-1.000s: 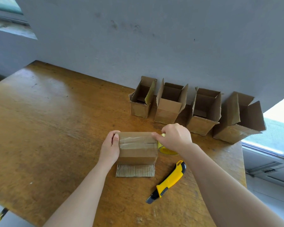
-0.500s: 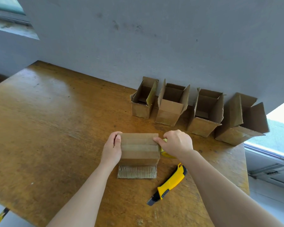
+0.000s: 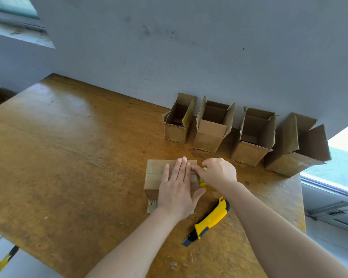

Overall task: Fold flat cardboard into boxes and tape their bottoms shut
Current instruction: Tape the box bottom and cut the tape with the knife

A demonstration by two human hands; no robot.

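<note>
Soft daylight fills the scene, strongest from the window (image 3: 342, 165) at the lower right, where the brightest patch blows out to near white. A pale sheen lies on the bench (image 3: 72, 149) towards its far left, and the grey wall (image 3: 189, 47) stays evenly shaded. The open boxes (image 3: 211, 127) throw dim, soft-edged shadows between them. The right hand (image 3: 219, 173) shades the tape roll (image 3: 206, 185) in its grip. Straight lines bow towards the edges, and the corners look smeared.
</note>
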